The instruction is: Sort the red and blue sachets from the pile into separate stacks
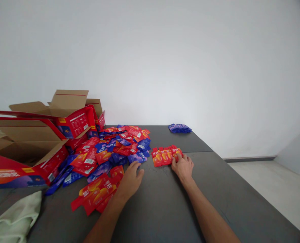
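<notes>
My left hand (pixel 132 177) is over the right edge of a heap of sachets, its thumb apart from the fingers. The fingertips reach the lower edge of a purple-blue sachet (pixel 138 156); whether they touch it I cannot tell. My right hand (pixel 183 167) has its thumb and curled fingers on a red sachet (pixel 175 150), hiding that sachet's lower part. This sachet is the rightmost in an overlapping row of red sachets (pixel 162 157) lying flat, printed with orange shapes and white characters. Below the heap, more red sachets (pixel 96 194) lie fanned, partly behind my left forearm.
Mixed red and blue sachets (pixel 119 143) are heaped at left centre. Open red cardboard boxes (pixel 56 160) stand at the left. A stack of blue sachets (pixel 179 128) lies at the table's far end. A pale green cloth (pixel 17 217) is at front left. The dark table (pixel 231 199) ends at right.
</notes>
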### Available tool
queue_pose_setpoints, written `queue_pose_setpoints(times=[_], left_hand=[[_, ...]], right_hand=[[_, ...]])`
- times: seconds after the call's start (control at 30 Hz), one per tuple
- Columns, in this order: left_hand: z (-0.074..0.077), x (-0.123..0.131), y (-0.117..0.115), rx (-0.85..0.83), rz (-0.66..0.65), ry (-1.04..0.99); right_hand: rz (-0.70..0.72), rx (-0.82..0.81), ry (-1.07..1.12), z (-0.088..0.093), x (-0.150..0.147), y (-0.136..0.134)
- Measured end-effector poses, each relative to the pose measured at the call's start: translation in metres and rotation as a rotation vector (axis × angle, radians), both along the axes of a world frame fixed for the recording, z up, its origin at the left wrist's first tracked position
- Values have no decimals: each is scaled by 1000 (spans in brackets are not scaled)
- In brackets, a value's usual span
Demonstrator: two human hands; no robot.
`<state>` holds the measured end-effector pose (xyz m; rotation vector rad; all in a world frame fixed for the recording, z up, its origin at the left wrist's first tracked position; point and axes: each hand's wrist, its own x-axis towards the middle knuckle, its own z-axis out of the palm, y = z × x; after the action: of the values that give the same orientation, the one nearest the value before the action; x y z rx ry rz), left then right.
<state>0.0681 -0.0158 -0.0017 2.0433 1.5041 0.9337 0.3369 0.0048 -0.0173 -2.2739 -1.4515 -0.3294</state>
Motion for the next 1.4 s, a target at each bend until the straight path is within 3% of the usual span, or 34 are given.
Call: queue_pose_setpoints(times=[0.13, 0.3, 0.53, 0.67, 0.8, 0.97, 1.2, 1.3, 1.4], left_hand=[[-3, -3, 1, 6, 1, 83], [-3, -12, 4, 50, 8, 235], [0, -39, 9, -29, 207, 539], [-2, -42, 5, -60, 319, 603], [-1, -43, 5, -123, 342, 586], [5, -44, 10, -120, 264, 406], [17, -38, 10, -56, 57, -122], [23, -39, 12, -53, 119, -386], [24, -38, 14, -162, 206, -649]], right_hand=[[68, 60, -21, 6, -17, -6], [239, 79, 6, 13, -66, -20], [485, 95, 89, 20, -136, -49], [586, 102, 132, 18, -156, -61], [664, 90, 185, 11, -162, -65], [780, 83, 298, 1, -163, -65], [831, 84, 639, 5, -157, -61], [799, 34, 929, 14, -146, -58], [746, 18, 1215, 24, -137, -56]])
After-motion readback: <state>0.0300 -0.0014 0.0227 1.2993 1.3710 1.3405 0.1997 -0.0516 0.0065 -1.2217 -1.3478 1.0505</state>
